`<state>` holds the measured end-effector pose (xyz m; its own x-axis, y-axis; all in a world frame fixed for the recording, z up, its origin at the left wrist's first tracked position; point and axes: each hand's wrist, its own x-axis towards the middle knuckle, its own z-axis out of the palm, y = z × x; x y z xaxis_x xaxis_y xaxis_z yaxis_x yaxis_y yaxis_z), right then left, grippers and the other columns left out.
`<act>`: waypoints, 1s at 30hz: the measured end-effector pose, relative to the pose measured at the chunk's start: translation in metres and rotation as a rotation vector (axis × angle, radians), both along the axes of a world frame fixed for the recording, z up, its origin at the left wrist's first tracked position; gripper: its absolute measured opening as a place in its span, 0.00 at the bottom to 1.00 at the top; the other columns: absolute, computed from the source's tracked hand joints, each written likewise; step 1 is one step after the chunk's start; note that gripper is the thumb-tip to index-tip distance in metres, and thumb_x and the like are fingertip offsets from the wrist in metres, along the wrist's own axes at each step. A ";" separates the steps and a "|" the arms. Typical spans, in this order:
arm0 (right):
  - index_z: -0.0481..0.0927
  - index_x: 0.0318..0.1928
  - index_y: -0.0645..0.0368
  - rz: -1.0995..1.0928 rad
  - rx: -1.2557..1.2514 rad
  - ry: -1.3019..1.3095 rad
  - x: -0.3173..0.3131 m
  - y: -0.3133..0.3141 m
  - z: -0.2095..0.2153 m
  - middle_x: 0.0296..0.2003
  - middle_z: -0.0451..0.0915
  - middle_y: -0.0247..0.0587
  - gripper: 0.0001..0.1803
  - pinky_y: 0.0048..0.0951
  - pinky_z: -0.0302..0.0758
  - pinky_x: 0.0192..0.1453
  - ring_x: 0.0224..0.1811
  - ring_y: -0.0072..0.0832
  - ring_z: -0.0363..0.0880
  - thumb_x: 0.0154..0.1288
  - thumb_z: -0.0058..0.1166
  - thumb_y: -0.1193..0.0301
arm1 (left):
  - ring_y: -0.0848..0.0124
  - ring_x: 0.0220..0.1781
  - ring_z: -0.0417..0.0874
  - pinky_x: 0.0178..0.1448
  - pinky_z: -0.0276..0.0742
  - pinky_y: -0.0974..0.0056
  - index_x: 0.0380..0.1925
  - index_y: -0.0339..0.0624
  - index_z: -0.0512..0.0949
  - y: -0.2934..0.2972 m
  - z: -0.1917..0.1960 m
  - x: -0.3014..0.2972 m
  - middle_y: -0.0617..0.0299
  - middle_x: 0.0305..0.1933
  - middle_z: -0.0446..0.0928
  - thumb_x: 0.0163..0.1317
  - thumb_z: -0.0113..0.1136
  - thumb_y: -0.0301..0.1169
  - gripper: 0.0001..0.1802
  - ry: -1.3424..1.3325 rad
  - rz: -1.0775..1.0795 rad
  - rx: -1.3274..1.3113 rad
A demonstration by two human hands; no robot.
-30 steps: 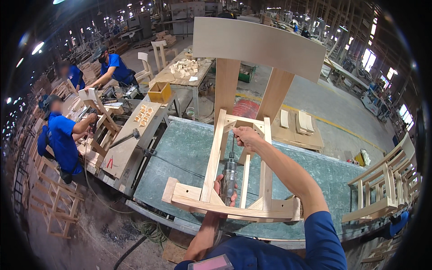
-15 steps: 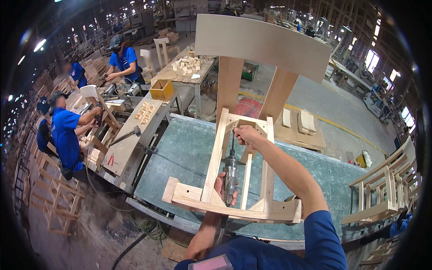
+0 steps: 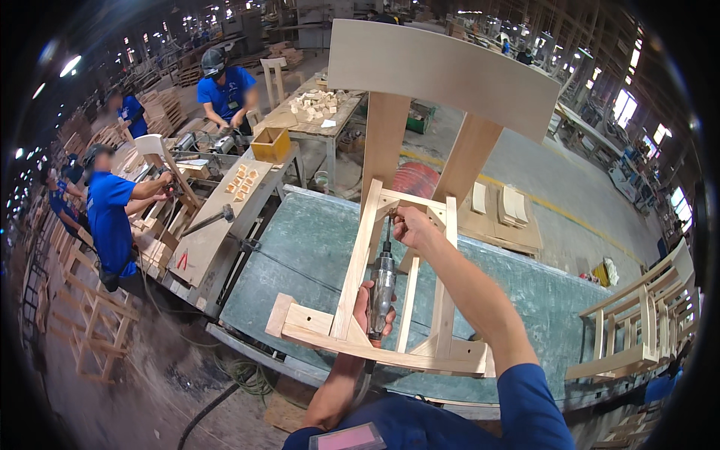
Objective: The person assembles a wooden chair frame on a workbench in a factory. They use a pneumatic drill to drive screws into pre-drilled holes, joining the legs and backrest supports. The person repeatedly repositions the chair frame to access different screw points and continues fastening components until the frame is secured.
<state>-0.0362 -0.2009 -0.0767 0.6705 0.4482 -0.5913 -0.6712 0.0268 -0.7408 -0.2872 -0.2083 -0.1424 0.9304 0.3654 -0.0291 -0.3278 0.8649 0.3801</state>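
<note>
Left hand (image 3: 369,306) grips pneumatic screwdriver (image 3: 382,285), tip at 12 o'clock. Right hand (image 3: 413,226) closed on chair frame (image 3: 358,255) w/ green-topped bench (image 3: 315,240) beneath.

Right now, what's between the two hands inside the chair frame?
Head view: the grey power tool spans it, left hand gripping its body, right hand at its tip by the chair frame corner. Nothing else.

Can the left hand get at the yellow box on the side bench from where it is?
Probably not: the left hand grips the screwdriver tool inside the chair frame, and the yellow box sits far across.
</note>
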 end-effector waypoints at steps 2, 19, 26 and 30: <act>0.70 0.31 0.54 -0.118 0.054 0.071 0.006 -0.002 -0.006 0.23 0.64 0.27 0.11 0.19 0.61 0.18 0.17 0.16 0.57 0.73 0.47 0.66 | 0.62 0.26 0.79 0.16 0.75 0.66 0.56 0.54 0.67 -0.006 0.002 0.006 0.44 0.42 0.76 0.76 0.45 0.51 0.18 -0.038 -0.030 -0.066; 0.70 0.33 0.52 -0.278 0.139 0.102 0.007 0.006 -0.019 0.20 0.60 0.25 0.08 0.21 0.58 0.19 0.16 0.17 0.53 0.73 0.46 0.73 | 0.64 0.25 0.77 0.16 0.74 0.70 0.54 0.61 0.68 -0.005 -0.009 0.016 0.41 0.47 0.72 0.77 0.40 0.52 0.16 0.023 -0.043 -0.117; 0.75 0.33 0.56 -0.301 0.222 0.149 0.004 0.011 -0.031 0.22 0.63 0.26 0.08 0.22 0.57 0.18 0.16 0.17 0.55 0.72 0.46 0.72 | 0.65 0.23 0.74 0.12 0.75 0.67 0.54 0.69 0.69 -0.001 -0.025 0.024 0.42 0.50 0.68 0.75 0.39 0.57 0.17 -0.122 -0.173 -0.324; 0.74 0.32 0.55 -0.314 0.210 0.145 0.002 0.011 -0.032 0.21 0.65 0.26 0.08 0.22 0.60 0.18 0.16 0.17 0.57 0.72 0.47 0.71 | 0.64 0.23 0.74 0.12 0.76 0.67 0.54 0.69 0.70 -0.002 -0.028 0.027 0.42 0.50 0.67 0.75 0.39 0.58 0.18 -0.164 -0.188 -0.369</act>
<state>-0.0345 -0.1895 -0.1085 0.7104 0.3560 -0.6071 -0.7034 0.3883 -0.5953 -0.2605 -0.2102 -0.1700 0.9828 0.1828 0.0279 -0.1825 0.9831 -0.0097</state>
